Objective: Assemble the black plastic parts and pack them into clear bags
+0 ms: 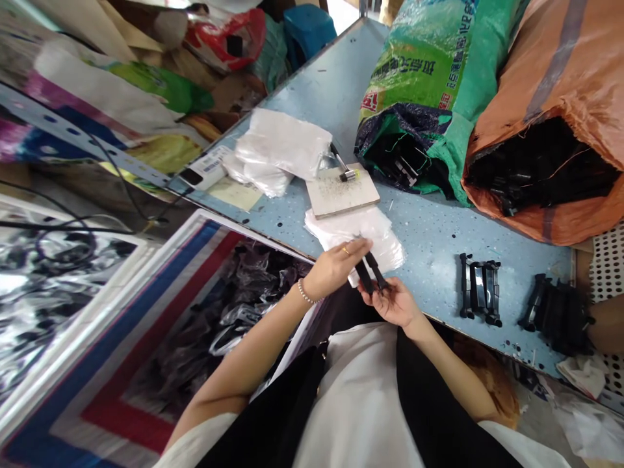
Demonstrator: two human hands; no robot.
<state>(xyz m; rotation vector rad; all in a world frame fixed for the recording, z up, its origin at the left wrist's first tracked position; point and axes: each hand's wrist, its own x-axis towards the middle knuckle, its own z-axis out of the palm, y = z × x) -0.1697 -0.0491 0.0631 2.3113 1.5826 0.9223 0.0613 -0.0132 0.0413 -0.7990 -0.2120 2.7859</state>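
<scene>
My right hand (394, 304) lies palm up at the table's near edge, its fingers curled round two slim black plastic parts (371, 273) that stick up and away from me. My left hand (336, 263), with a ring and a bead bracelet, reaches across from the left and pinches the tops of those same parts. Just beyond both hands lies a stack of clear white plastic bags (358, 234) on the blue table (429, 234).
A grey board (341, 192) with a small hammer (344, 168) sits behind the bags. Black parts (480, 289) lie in groups at the right. A green sack (419, 97) and an orange sack (550, 130) hold more. A striped sack of bagged parts (205, 325) stands at my left.
</scene>
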